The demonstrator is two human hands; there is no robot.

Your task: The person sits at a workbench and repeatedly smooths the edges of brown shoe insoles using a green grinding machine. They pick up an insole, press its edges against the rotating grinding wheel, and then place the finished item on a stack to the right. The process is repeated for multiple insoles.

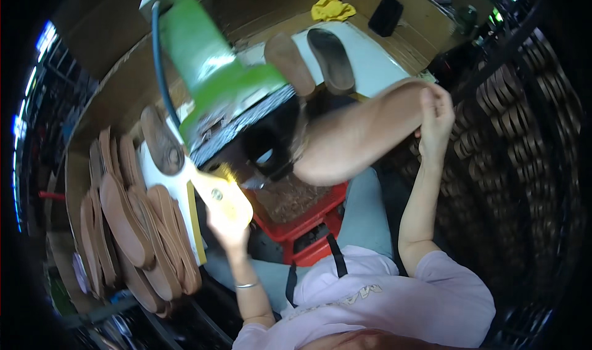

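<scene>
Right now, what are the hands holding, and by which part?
Left hand grips a pale yellow sole-shaped piece by its lower end. Right hand rests on a bare leg, holding nothing.

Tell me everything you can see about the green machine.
The green machine looks like painted metal, a long boxy body slanting from upper left down to the middle. A blue hose runs along its left side. Its lower end carries a dark ribbed band, scuffed and dusty. It stands over a red crate, with brown soles stacked to its left.
</scene>
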